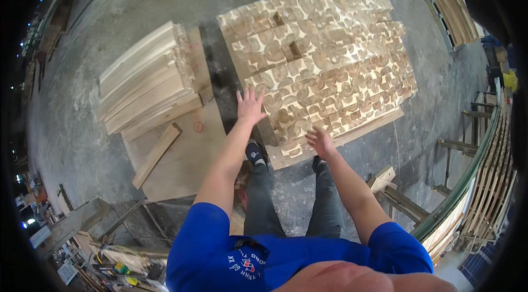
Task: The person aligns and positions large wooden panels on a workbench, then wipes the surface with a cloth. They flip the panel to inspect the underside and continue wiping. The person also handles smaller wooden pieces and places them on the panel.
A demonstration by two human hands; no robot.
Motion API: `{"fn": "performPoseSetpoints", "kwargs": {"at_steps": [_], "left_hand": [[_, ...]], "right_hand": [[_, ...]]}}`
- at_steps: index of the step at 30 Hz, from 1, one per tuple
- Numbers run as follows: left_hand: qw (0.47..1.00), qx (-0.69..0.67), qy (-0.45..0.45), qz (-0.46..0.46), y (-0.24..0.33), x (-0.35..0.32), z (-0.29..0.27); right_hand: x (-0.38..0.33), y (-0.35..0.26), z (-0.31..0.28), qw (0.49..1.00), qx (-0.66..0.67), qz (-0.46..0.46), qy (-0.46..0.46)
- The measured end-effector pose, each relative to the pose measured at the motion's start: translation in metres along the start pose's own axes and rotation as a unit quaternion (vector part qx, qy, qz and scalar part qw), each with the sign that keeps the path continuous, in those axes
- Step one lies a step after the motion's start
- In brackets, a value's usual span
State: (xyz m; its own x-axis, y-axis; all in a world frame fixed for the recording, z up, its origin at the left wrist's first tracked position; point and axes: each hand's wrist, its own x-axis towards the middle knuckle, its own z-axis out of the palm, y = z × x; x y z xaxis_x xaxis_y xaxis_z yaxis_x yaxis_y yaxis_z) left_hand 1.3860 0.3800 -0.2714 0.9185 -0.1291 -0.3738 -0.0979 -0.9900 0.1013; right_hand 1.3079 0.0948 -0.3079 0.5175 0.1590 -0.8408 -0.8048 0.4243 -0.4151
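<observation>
In front of me, a large pack of wooden blocks (341,72) stands with the end grain facing up, in tight rows on a flat board (360,137). Two dark gaps show in its rows on the left side. My left hand (251,107) is open, fingers spread, at the left edge of the pack. Over the near edge, my right hand (322,142) is open with its fingers loosely bent and nothing visible in it. Whether either hand touches the blocks is hard to tell.
To the left, a stack of long planks (148,77) lies on a plywood sheet (195,163), with one loose wooden strip (157,155) nearer me. On the right stands a green-edged metal rack (456,193) holding slats. More boards (457,14) lie at the far right on the concrete floor.
</observation>
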Motion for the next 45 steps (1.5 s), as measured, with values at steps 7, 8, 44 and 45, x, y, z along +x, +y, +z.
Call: {"fn": "performPoseSetpoints", "kwargs": {"at_steps": [7,8,44,45], "left_hand": [[0.982,-0.129,0.14,-0.003,-0.019,0.109,0.057],[0.988,-0.121,0.094,-0.007,-0.018,0.1,0.06],[0.987,-0.162,0.019,0.01,0.146,0.082,0.102],[0.99,-0.139,0.01,0.027,0.136,0.07,0.104]], "right_hand": [[0.172,-0.07,0.013,0.991,0.121,-0.042,0.029],[0.182,-0.07,0.022,0.989,0.141,-0.032,0.044],[0.044,-0.089,-0.117,0.944,0.152,-0.239,0.172],[0.052,-0.086,-0.105,0.935,0.161,-0.266,0.172]]}}
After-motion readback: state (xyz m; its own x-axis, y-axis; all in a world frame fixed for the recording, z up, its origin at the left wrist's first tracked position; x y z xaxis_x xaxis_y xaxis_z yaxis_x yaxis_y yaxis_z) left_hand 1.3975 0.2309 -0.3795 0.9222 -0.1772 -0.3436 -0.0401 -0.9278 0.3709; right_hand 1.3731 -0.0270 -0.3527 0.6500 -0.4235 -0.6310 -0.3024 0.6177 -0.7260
